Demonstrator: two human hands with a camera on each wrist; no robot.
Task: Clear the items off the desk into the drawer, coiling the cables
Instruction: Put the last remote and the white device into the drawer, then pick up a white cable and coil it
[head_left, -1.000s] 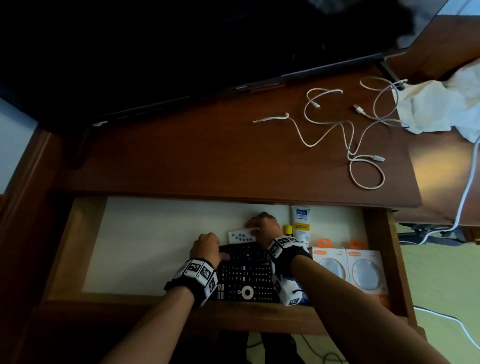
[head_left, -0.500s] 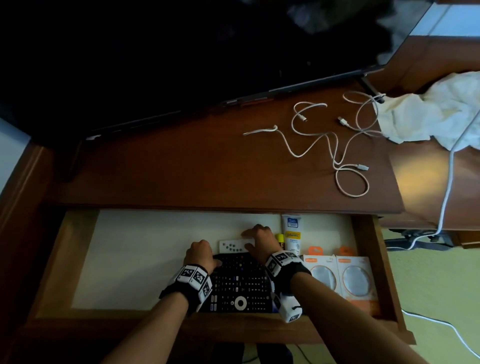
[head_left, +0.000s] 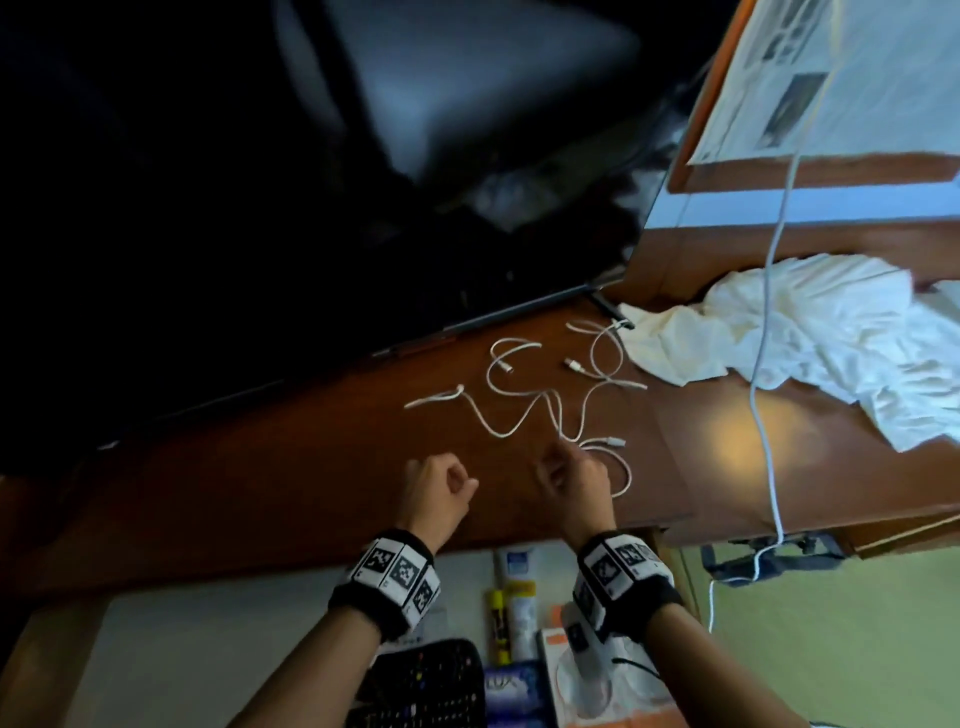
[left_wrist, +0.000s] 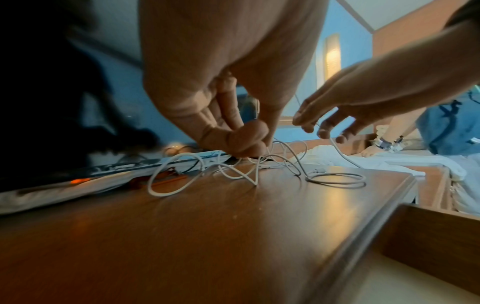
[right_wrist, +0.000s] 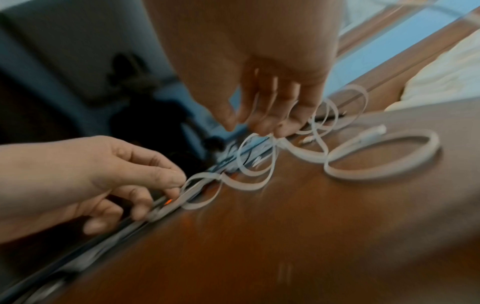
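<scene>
White charging cables (head_left: 550, 410): loose tangle, bench (head_left: 270, 488) right half. Left hand (head_left: 436, 486), right hand (head_left: 571, 475): apart, fingers loosely curled, holding nothing.

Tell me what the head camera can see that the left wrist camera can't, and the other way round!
Only the head view shows what lies in the open drawer: a black remote, a yellow stick and a tube. It also shows both wristbands.

Only the left wrist view shows the fingers from below: the left hand curled above the cables, the right hand spread.

Both show the tangled white cables on the brown desk, the white cloth and both hands, holding nothing.
</scene>
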